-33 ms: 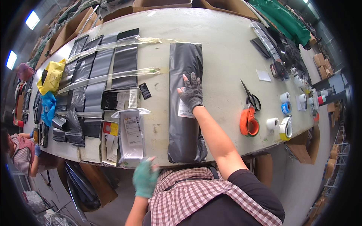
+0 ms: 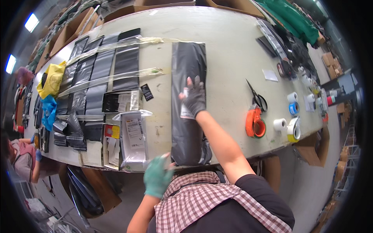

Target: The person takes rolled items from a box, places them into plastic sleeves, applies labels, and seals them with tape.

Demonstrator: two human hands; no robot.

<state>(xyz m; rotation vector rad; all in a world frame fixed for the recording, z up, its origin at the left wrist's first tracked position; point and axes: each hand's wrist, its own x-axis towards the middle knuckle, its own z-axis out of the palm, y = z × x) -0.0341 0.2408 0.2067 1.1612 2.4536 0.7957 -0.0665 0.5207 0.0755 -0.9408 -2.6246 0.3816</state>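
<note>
A long parcel in black plastic [image 2: 182, 138] lies lengthwise on the table in front of me, its lower end near the table's front edge. My right hand [image 2: 195, 98], in a dark grey glove with bare fingertips, rests flat on the parcel's middle with its fingers stretched out. It partly covers a white label [image 2: 185, 112] on the parcel. My left hand [image 2: 158, 176], in a green glove with bare fingertips, hovers at the table edge beside the parcel's lower left corner. Its fingers are apart and hold nothing that I can see.
Flat black bags [image 2: 95, 85] lie at left under clear strips, near a yellow bag [image 2: 52, 79] and a blue bag [image 2: 49, 112]. An open tray of labels [image 2: 144, 145] stands left of the parcel. Scissors [image 2: 256, 96], an orange tape dispenser [image 2: 254, 123] and tape rolls [image 2: 279, 124] lie right.
My left hand has moved right and slightly up, closer to the parcel's lower corner. My right hand has stayed on the parcel and covers more of the label.
</note>
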